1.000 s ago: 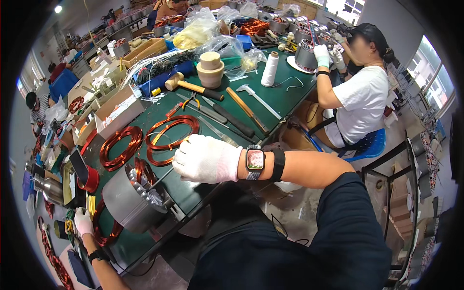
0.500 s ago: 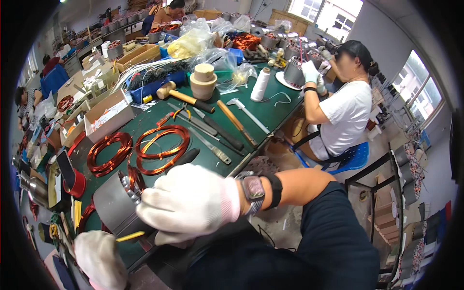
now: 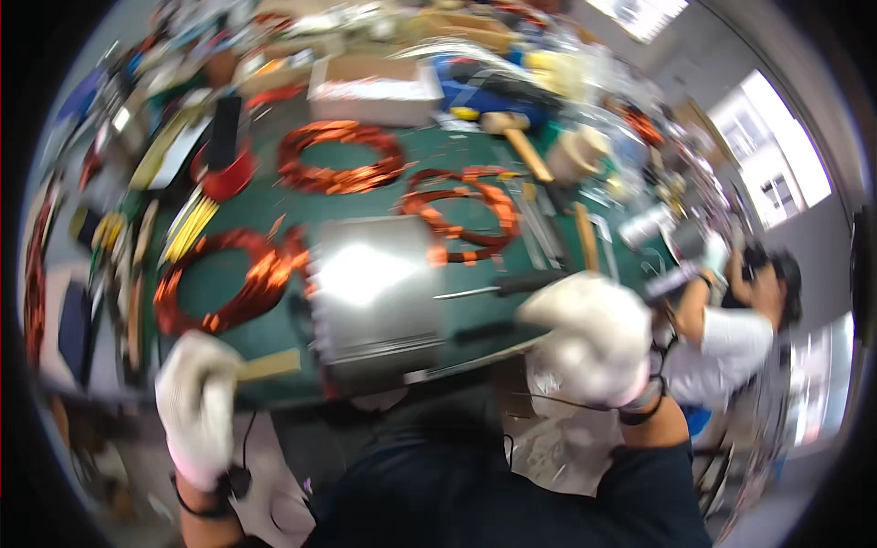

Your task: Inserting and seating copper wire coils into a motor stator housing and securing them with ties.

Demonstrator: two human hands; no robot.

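My left hand (image 3: 196, 406), in a white glove at the table's near left edge, is closed on a flat yellow strip (image 3: 269, 366) that points right. Right of the strip a shiny grey motor stator (image 3: 379, 292) lies on its side. Copper wire coils (image 3: 215, 283) spread out from its left end. My right hand (image 3: 594, 333), gloved too and blurred by motion, is right of the stator at the table edge. It is nearest to a black-handled screwdriver (image 3: 530, 281); whether its fingers hold anything cannot be made out.
Two more copper coils (image 3: 343, 157) lie beyond the stator. A red tape roll (image 3: 224, 173), yellow strips (image 3: 190, 226), a white box (image 3: 375, 89), and a mallet (image 3: 525, 151) surround them. At the right sits a co-worker (image 3: 731, 338) in a white shirt.
The view has swung left. My right hand has moved off the stator's end to its right side. The stator now shows its side, and my left hand still holds the yellow strip.
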